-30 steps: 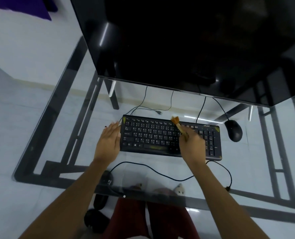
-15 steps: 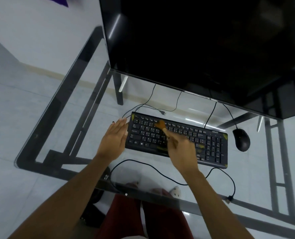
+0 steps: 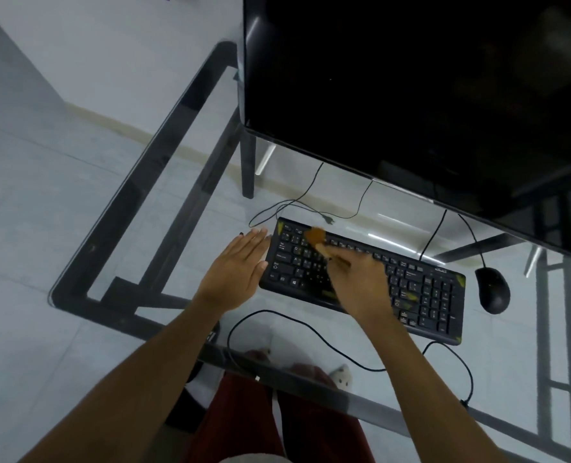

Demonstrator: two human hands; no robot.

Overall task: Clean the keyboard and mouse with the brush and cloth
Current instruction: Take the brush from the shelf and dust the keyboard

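A black keyboard [image 3: 424, 295] lies on the glass desk in front of me. My right hand [image 3: 361, 285] is over its middle, shut on a small brush [image 3: 315, 237] whose tan bristles, blurred by motion, touch the keys near the top left corner. My left hand [image 3: 237, 272] lies flat with fingers together, pressed against the keyboard's left edge. A black mouse [image 3: 493, 289] sits to the right of the keyboard. No cloth is in view.
A large dark monitor [image 3: 411, 95] fills the upper right, close behind the keyboard. Black cables [image 3: 327, 342] loop over the glass desk [image 3: 177, 208] in front of and behind the keyboard. My legs in red show under the glass.
My right hand has swept the brush leftward along the top rows, from the keyboard's middle to its left corner. My left hand has stayed at the left edge.
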